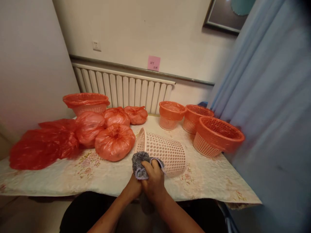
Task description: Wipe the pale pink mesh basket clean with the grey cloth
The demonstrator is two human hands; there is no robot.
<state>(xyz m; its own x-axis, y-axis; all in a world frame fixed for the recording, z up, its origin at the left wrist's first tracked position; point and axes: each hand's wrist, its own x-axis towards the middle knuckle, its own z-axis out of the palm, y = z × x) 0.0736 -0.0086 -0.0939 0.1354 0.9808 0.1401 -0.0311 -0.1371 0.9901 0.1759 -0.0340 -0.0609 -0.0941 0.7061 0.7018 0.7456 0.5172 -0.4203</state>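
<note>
At the near edge of the cloth-covered table (209, 183) the hands press together. The right hand (155, 181) is clenched round a grey fuzzy cloth (139, 164), bunching it into a firm wad, while the left hand (134, 189) tucks beneath, its grip hidden. Just beyond, a pale pink perforated plastic basket (167, 152) lies on its side, its wall within easy reach.

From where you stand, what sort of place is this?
Probably a room in a home, though I can't be sure. A white radiator runs along the wall, a framed picture hangs higher up, and a table with a floral cloth carries orange-lined baskets.
</note>
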